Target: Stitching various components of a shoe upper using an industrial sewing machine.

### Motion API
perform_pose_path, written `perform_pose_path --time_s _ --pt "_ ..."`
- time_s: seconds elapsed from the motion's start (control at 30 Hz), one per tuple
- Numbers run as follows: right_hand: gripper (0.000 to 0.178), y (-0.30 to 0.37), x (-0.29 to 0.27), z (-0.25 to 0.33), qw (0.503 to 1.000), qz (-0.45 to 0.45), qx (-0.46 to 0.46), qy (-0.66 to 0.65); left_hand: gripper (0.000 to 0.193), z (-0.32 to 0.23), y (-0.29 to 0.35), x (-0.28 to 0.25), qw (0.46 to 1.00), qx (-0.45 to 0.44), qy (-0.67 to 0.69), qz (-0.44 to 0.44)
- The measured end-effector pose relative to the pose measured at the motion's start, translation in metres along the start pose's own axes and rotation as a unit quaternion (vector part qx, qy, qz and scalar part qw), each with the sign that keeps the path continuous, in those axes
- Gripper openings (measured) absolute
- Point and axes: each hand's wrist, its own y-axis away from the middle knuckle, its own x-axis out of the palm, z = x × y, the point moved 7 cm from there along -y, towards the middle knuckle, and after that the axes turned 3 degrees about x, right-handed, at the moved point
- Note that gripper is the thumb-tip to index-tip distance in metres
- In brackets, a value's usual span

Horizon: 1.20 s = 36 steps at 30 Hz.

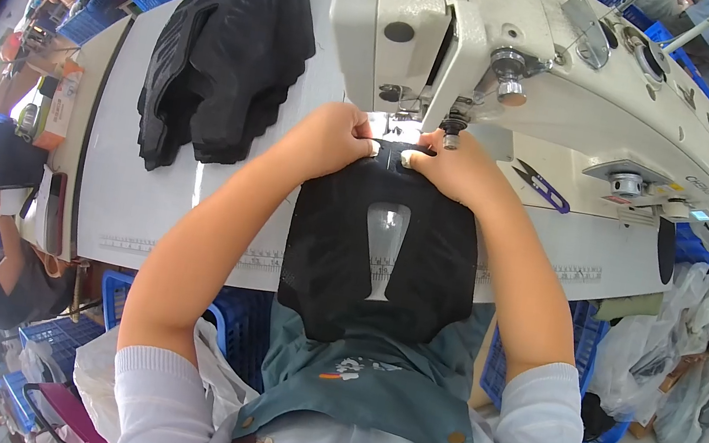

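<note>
A black padded fabric piece (329,236) with a long opening in its middle lies over the table's front edge, its lower end hanging onto my apron (375,383). Its far end sits under the lit needle area of a white sewing machine (535,74). My left hand (337,138) pinches the far left corner, thumb on top. On the right side of the same end, my right hand (455,174) pinches the fabric with its thumb on top; some of its fingers are hidden beside the presser foot (405,127). Both hands are close to the needle.
A stack of similar black pieces (240,64) lies on the table at the left. Purple-handled thread snips (547,189) rest right of the machine's needle. A printed ruler strip (578,272) runs along the front edge. Blue crates (241,324) stand below; a co-worker (7,278) is at far left.
</note>
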Motion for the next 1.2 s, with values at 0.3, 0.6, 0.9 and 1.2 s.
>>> perform_pose_path --time_s 0.3,0.6,0.9,1.2 --pt "0.047 0.001 -0.004 -0.003 0.998 -0.016 0.040 -0.048 0.022 0.001 -0.001 -0.001 1.000 -0.006 0.023 -0.011" --pt "0.044 0.000 -0.007 -0.004 0.994 -0.027 0.057 -0.094 0.019 0.010 -0.008 0.002 0.998 0.007 0.052 -0.021" --pt "0.042 -0.016 -0.003 -0.011 0.996 -0.059 -0.024 -0.067 0.020 0.004 -0.017 -0.007 0.996 0.045 0.029 -0.071" --pt "0.039 -0.017 -0.007 -0.005 0.997 -0.071 -0.024 -0.003 0.024 0.008 -0.022 -0.011 0.991 0.062 0.066 -0.102"
